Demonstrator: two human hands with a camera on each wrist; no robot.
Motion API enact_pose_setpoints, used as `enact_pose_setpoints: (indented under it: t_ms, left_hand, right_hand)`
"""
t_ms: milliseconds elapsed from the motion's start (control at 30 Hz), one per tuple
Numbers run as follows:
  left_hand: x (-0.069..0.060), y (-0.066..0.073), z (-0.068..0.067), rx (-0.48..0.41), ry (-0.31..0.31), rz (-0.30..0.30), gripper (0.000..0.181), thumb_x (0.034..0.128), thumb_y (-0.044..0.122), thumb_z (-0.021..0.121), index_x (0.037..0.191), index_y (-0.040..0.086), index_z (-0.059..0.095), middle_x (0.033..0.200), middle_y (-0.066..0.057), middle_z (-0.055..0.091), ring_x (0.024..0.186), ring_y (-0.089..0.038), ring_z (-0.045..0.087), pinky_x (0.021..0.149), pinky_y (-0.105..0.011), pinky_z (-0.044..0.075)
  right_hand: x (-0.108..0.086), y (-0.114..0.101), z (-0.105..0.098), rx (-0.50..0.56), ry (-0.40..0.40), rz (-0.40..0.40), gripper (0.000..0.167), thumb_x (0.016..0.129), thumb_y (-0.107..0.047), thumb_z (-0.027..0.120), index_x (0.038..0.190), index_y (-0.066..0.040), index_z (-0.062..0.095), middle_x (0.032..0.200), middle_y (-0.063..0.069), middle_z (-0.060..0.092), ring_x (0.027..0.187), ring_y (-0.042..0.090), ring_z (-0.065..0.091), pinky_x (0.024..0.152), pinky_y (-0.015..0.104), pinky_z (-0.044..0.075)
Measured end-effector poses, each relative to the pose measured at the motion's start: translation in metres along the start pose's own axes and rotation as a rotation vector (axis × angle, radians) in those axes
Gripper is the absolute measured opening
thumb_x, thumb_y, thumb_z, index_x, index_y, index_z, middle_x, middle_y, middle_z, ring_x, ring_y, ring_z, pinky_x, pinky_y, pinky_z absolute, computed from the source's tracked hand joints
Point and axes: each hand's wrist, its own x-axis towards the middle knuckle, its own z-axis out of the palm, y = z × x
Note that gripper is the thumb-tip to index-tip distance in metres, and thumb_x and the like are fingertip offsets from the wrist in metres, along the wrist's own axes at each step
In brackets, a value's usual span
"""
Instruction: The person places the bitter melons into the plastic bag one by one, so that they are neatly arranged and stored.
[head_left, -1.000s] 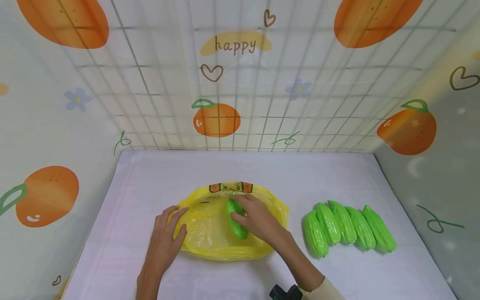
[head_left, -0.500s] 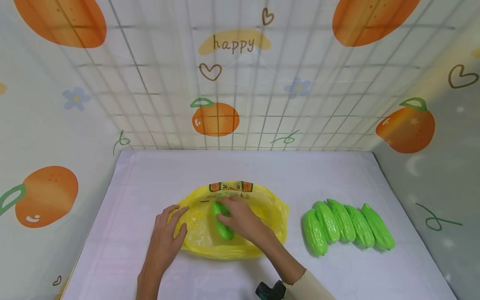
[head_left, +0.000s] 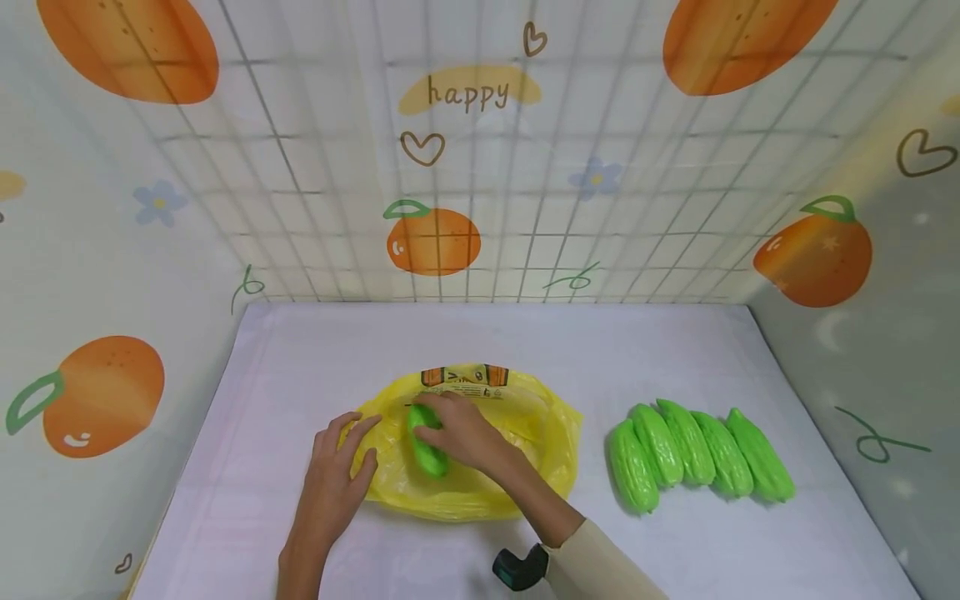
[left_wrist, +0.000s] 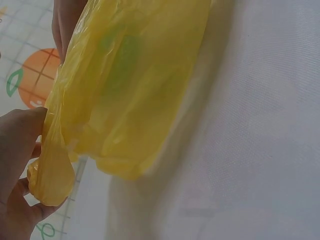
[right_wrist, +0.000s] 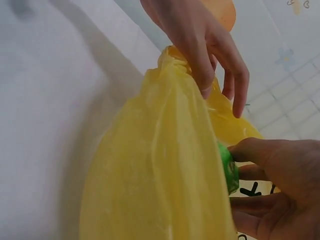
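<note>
A yellow plastic bag, mouth spread wide, lies in the middle of the table in the head view. My left hand holds its left rim; in the left wrist view, thumb and fingers are around a bunched part of it. Inside the mouth, my right hand grips a bright green, bumpy bitter melon in its left half. From the right wrist view, only one end of the bitter melon shows past the bag's edge. Through the bag in the left wrist view it is a faint green shape.
Several more green bitter melons lie side by side in a row right of the bag. A white cloth covers the table. Printed curtain walls stand behind and at both sides. A black device sits by my right sleeve.
My right hand has moved left within the bag's mouth, carrying the bitter melon from near the middle towards the left side. My left hand stays at the bag's left rim.
</note>
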Motion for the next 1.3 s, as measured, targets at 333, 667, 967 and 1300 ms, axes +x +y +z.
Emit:
enact_pose_setpoints:
  t_ms: [333,667,967,1300]
  left_hand:
    - [0.002,0.001,-0.001,0.009,0.005,0.017,0.045,0.0927,0.014,0.065,0.136,0.024,0.059,0.137,-0.005,0.048,0.114,-0.03,0.047,0.088,-0.045,0.047]
    - [0.003,0.002,-0.001,0.009,0.016,0.039,0.043,0.0927,0.014,0.065,0.135,0.024,0.06,0.137,-0.006,0.049,0.113,-0.03,0.047,0.086,-0.045,0.047]
    - [0.001,0.004,0.0,0.005,0.005,0.022,0.043,0.0931,0.014,0.065,0.135,0.024,0.06,0.137,-0.006,0.048,0.114,-0.03,0.047,0.086,-0.045,0.047]
    - [0.0,0.005,0.001,-0.002,0.018,0.035,0.044,0.0924,0.013,0.065,0.134,0.023,0.06,0.137,-0.006,0.049,0.113,-0.03,0.047,0.087,-0.045,0.046]
  right_hand:
    - [0.01,-0.002,0.004,0.036,-0.035,0.001,0.041,0.095,-0.022,0.065,0.132,-0.003,0.062,0.124,0.008,0.065,0.104,0.02,0.061,0.086,0.035,0.05]
    - [0.021,-0.002,0.013,0.032,-0.028,-0.001,0.041,0.095,-0.022,0.065,0.131,-0.002,0.062,0.122,0.009,0.066,0.094,0.017,0.059,0.079,0.031,0.049]
    - [0.028,-0.004,0.03,0.068,0.019,0.028,0.031,0.093,-0.02,0.068,0.119,-0.002,0.067,0.099,0.006,0.067,0.079,0.014,0.056,0.064,0.026,0.047]
    - [0.027,-0.013,0.045,0.092,0.09,0.106,0.032,0.094,-0.026,0.07,0.116,-0.003,0.066,0.091,0.003,0.06,0.082,0.014,0.05,0.063,0.026,0.045]
